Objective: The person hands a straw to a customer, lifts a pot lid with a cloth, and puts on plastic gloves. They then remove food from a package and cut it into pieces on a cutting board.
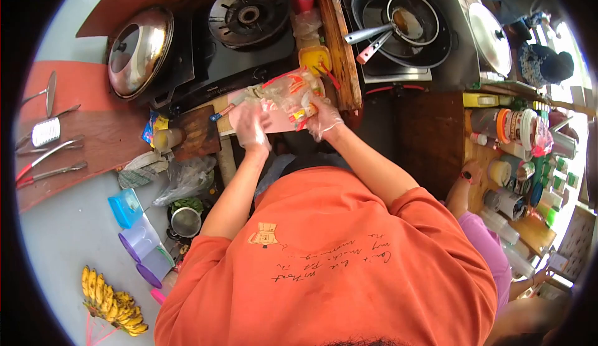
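Both hands wear clear plastic gloves, over a pink cutting board (235, 120) in front of the stove. My left hand (252, 128) is at the board's left part, blurred by motion, so its fingers are hard to read. On the right, my right hand (325, 119) has its fingers closed on a plastic packet (301, 113) with red and yellow print. More crumpled clear plastic (283, 90) with red print lies just beyond the packet. A knife with a blue handle (218, 116) rests at the board's left edge. Beyond the plastic is a yellow container (314, 58).
A gas burner (249, 14) and a large lid (141, 53) stand beyond the board. Right of a wooden divider (341, 47) is a black pan (367, 3) with a strainer. Bananas (112, 302) lie lower left. A person in purple (489, 246) is close at right.
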`<action>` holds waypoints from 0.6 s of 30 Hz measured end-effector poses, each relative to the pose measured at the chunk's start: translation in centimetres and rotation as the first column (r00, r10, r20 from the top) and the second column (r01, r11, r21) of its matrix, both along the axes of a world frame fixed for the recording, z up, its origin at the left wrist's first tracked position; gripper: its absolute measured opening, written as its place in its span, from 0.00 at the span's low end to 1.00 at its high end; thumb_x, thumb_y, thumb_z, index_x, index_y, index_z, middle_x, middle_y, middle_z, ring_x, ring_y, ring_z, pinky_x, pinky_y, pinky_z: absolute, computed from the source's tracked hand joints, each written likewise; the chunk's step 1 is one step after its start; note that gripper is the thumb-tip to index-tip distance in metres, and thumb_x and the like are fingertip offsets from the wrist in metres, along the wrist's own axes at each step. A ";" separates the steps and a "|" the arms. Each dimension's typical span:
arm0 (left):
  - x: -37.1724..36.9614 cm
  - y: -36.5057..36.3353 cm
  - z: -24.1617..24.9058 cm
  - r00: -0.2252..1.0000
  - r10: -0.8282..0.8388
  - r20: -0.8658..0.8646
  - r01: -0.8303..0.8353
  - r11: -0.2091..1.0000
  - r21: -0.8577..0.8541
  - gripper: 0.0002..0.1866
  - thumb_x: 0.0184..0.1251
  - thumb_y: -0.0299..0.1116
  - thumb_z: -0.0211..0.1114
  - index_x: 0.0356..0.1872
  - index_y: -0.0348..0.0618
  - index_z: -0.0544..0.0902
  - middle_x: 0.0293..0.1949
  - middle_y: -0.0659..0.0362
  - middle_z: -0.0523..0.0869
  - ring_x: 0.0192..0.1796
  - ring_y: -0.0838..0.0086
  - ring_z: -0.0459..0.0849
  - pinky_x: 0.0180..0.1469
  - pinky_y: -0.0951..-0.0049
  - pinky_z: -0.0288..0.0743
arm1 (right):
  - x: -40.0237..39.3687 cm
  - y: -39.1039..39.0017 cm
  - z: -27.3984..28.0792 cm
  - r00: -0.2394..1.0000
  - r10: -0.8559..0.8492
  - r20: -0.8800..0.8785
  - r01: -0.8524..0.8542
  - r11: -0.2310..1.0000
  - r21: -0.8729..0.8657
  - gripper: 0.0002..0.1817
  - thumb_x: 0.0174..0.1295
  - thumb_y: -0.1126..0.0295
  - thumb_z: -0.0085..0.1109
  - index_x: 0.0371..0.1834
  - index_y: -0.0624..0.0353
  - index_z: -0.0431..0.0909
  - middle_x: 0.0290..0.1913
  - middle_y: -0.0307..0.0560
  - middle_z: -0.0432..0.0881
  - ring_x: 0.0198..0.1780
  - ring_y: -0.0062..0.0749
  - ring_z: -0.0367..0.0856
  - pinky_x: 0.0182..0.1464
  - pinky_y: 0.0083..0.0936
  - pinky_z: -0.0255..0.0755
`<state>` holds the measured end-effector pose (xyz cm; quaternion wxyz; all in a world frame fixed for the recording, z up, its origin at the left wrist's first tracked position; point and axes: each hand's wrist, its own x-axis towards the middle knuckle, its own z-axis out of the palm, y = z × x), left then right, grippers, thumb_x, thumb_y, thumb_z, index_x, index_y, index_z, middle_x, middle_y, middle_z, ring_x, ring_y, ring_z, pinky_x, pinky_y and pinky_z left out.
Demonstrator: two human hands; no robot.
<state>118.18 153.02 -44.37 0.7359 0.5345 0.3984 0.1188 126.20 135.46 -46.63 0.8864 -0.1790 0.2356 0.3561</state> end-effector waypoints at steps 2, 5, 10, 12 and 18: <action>-1.0 -1.9 1.1 0.984 -0.155 0.086 0.167 0.974 -0.155 0.25 0.69 0.29 0.66 0.65 0.35 0.71 0.53 0.53 0.83 0.44 0.74 0.84 0.45 0.72 0.81 | -0.2 0.2 0.2 0.985 0.159 0.065 -0.158 0.987 -0.020 0.14 0.71 0.65 0.59 0.56 0.57 0.74 0.47 0.46 0.84 0.47 0.40 0.85 0.50 0.44 0.82; -0.1 -5.0 -0.4 0.947 -0.312 0.072 0.187 0.722 0.667 0.25 0.70 0.38 0.64 0.62 0.34 0.75 0.53 0.49 0.85 0.46 0.58 0.86 0.45 0.61 0.80 | -1.0 3.2 -2.4 0.956 0.182 0.232 -0.047 0.872 -0.487 0.11 0.69 0.65 0.61 0.51 0.54 0.78 0.43 0.43 0.86 0.41 0.34 0.86 0.42 0.33 0.83; 1.3 -3.5 2.0 0.848 -0.275 -0.453 0.530 0.450 0.719 0.14 0.68 0.40 0.60 0.39 0.40 0.85 0.32 0.41 0.86 0.37 0.47 0.86 0.39 0.52 0.77 | -0.9 3.3 -0.3 0.387 0.795 0.468 0.272 0.387 -0.881 0.15 0.67 0.67 0.59 0.54 0.61 0.80 0.52 0.61 0.83 0.53 0.49 0.82 0.57 0.34 0.75; 1.7 -3.0 1.2 0.800 -0.267 -0.537 0.598 0.432 0.675 0.13 0.64 0.39 0.60 0.33 0.41 0.86 0.29 0.43 0.86 0.35 0.47 0.85 0.38 0.51 0.77 | -1.0 3.5 -4.6 0.229 0.792 0.565 0.347 0.476 -0.808 0.20 0.67 0.66 0.59 0.60 0.61 0.77 0.57 0.62 0.80 0.61 0.49 0.78 0.64 0.34 0.71; 2.2 -1.6 0.9 0.602 -0.598 -0.529 0.795 0.390 0.465 0.25 0.64 0.56 0.53 0.29 0.48 0.88 0.30 0.46 0.87 0.37 0.53 0.86 0.44 0.56 0.76 | -2.4 1.6 -2.8 0.279 0.735 0.618 0.057 0.629 -0.775 0.32 0.56 0.76 0.70 0.66 0.60 0.71 0.64 0.46 0.77 0.61 0.28 0.76 0.65 0.29 0.70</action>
